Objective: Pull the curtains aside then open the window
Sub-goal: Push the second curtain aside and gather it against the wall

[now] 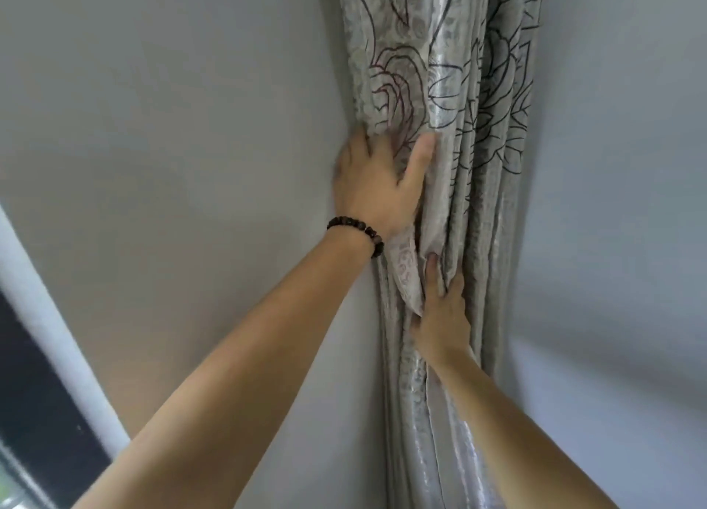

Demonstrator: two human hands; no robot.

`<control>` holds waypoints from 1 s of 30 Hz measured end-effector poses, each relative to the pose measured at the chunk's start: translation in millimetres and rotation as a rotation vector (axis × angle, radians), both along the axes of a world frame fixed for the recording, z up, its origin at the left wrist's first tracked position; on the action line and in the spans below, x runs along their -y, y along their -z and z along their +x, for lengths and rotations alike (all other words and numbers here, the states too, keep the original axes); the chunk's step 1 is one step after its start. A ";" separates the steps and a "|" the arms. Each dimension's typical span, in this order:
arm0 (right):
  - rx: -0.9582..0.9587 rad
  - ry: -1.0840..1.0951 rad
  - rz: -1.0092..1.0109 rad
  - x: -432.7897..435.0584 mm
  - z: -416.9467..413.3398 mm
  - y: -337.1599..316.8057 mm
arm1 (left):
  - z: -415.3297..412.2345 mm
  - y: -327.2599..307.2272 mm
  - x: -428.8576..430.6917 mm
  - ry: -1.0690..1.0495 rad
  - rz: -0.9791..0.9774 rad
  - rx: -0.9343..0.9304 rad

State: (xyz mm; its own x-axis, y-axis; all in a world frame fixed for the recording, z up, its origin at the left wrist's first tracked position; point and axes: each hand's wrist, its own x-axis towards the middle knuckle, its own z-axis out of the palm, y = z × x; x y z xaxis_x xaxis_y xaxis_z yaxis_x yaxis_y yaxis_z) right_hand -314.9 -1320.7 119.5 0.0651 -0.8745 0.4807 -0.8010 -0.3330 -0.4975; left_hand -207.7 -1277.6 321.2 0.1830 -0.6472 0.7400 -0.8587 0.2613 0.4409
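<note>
Counts, head view, all positions referenced to the curtain (451, 88).

Curtains: 1 recorded, a single gathered bundle of patterned fabric. Whether it was one panel or several bunched together could not be determined.

Hands: 2. The left hand (377, 187) lay on the curtain's left edge; the right hand (442, 317) lay lower on the curtain's folds.

Bare forearms: 2, both reaching up to the curtain from below.

Bracelets: 1, a dark beaded bracelet (357, 232), just left of the curtain on the left wrist.

Wall faces: 2, a left wall (172, 126) and a right wall (619, 202), one on each side of the curtain.

Window frames: 1, the window frame (42, 298), partly visible far left of the curtain.
</note>
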 end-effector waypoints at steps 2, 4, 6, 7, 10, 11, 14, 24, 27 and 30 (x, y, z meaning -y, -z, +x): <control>-0.057 0.001 -0.025 4.4 3.1 1.7 | -1.1 -13.9 -5.4 0.060 -0.184 -0.078; -0.088 0.002 -0.042 5.5 5.5 3.6 | -7.1 -28.2 -4.3 0.073 -0.318 -0.001; -0.094 -0.009 -0.061 8.7 2.3 6.1 | -11.8 -38.5 14.7 -0.014 -0.407 0.130; -0.093 -0.020 -0.076 10.8 -1.2 8.2 | -13.1 -41.0 29.3 -0.077 -0.395 0.199; -0.101 -0.030 -0.127 23.1 -12.9 17.5 | -13.7 -49.2 81.4 -0.211 -0.270 0.347; -0.115 -0.007 -0.140 29.7 -16.6 18.8 | -16.1 -53.3 100.2 -0.222 -0.241 0.372; -0.119 0.086 -0.238 56.2 -33.7 17.2 | -34.1 -69.5 149.1 -0.189 -0.151 0.425; -0.251 0.115 -0.451 93.7 -49.5 41.2 | -53.7 -60.5 199.1 -0.140 -0.330 0.268; -0.243 0.098 -0.450 86.6 -51.6 43.7 | -61.2 -46.4 187.7 -0.052 -0.340 0.173; -0.237 0.058 -0.419 83.6 -58.8 53.5 | -68.5 1.0 170.4 0.076 -0.281 0.091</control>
